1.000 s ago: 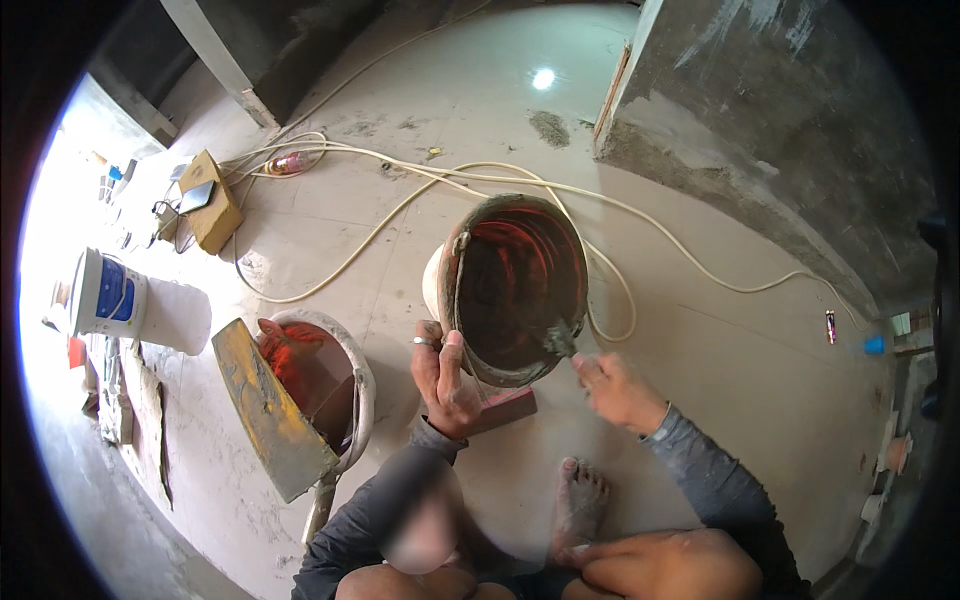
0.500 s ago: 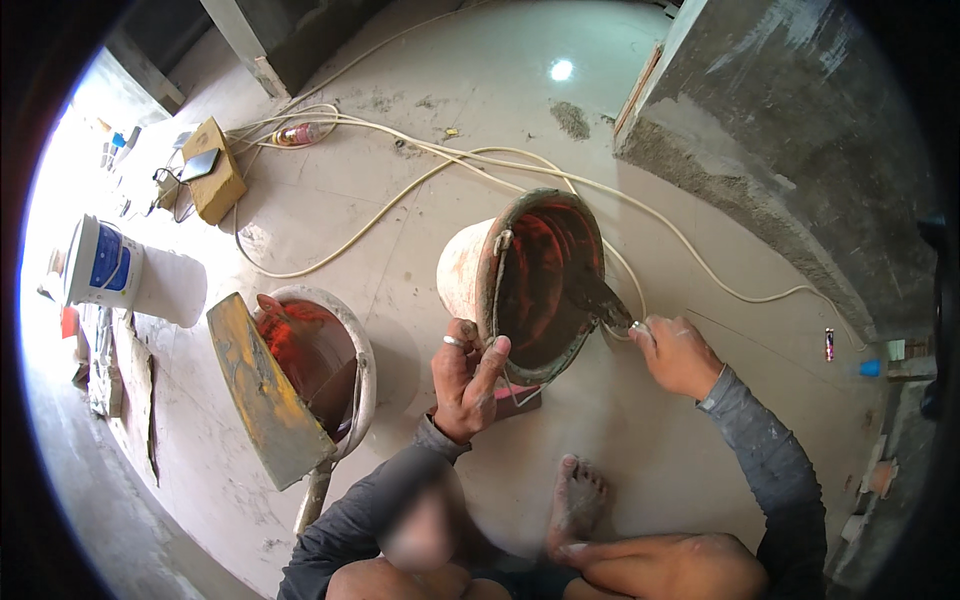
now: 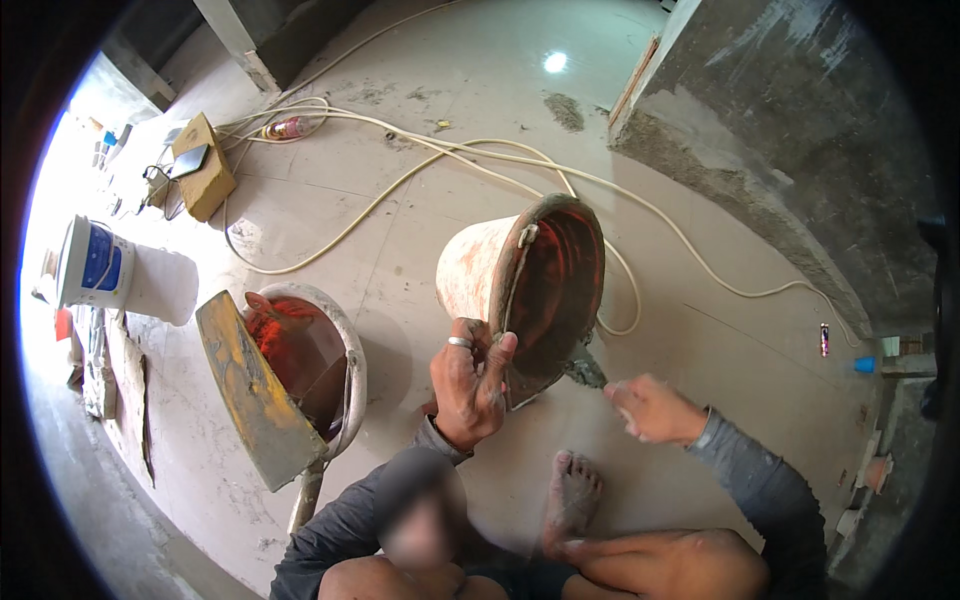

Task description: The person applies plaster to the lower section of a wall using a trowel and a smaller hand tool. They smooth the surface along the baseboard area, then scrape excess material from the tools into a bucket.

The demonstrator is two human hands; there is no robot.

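Note:
A dirty white bucket (image 3: 466, 268) is tipped on its side in front of me, its mouth facing right. Grey residue coats the rim, and reddish light shows within. My left hand (image 3: 468, 390) grips the near part of that rim, thumb and fingers closed on it. In my right hand (image 3: 655, 408) is the handle of a small trowel (image 3: 584, 374); its grey-smeared blade is at the bucket's lower lip. Left of them stands a second bucket (image 3: 357, 375) with a reddish inside and an orange-red object in it. A wide grey-yellow blade with a handle (image 3: 255, 395) leans across its rim.
A pale hose or cable (image 3: 400, 190) loops over the tiled floor behind the bucket. A white tub with a blue label (image 3: 72, 265) stands far left, near a yellowish block (image 3: 208, 190) carrying a phone. A rough cement wall (image 3: 740, 150) rises at right. My bare foot (image 3: 573, 500) is close in front.
My right hand has drawn the trowel from inside the bucket down to its lower lip. The bucket's mouth has turned further to the right, with my left hand still on the rim.

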